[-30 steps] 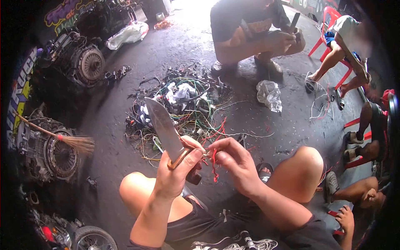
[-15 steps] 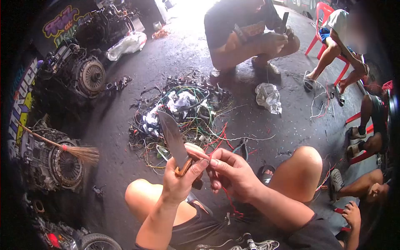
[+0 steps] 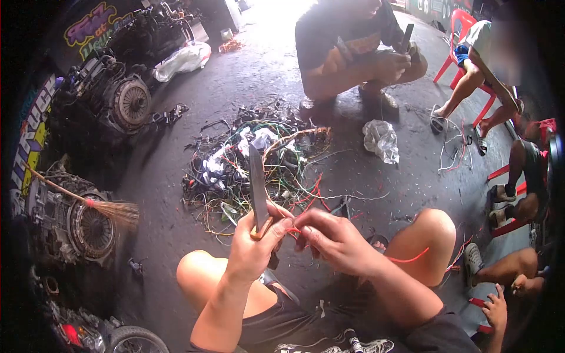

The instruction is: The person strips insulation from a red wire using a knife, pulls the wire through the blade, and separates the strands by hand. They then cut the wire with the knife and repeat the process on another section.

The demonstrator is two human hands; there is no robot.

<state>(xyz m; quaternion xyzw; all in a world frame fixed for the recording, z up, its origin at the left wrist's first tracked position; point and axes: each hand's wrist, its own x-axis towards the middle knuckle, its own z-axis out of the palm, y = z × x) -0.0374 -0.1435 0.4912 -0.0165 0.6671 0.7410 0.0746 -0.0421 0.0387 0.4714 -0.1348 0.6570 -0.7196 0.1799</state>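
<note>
My left hand (image 3: 250, 253) is closed around the wooden handle of a knife (image 3: 258, 185), its broad dark blade pointing up and away from me. At the left thumb, a thin red wire (image 3: 410, 259) passes between my two hands. My right hand (image 3: 335, 238) pinches that wire close beside the left, and a length of it sticks out to the right past my wrist. Beyond the hands lies a tangled heap of coloured wires (image 3: 235, 203) with white scraps among it. Exactly where the blade's base meets the wire is hidden by my fingers.
Across from me a person (image 3: 353, 65) squats, holding a dark blade. A crumpled plastic bag (image 3: 381, 141) lies on the floor. Engine parts (image 3: 126, 103) and a straw broom (image 3: 112, 213) stand at left. Other people sit on red chairs (image 3: 462, 26) at right.
The knife blade has swung more upright. The red wire's loose end, earlier hanging below my hands, now extends to the right. A tan strand now shows across the heap's top.
</note>
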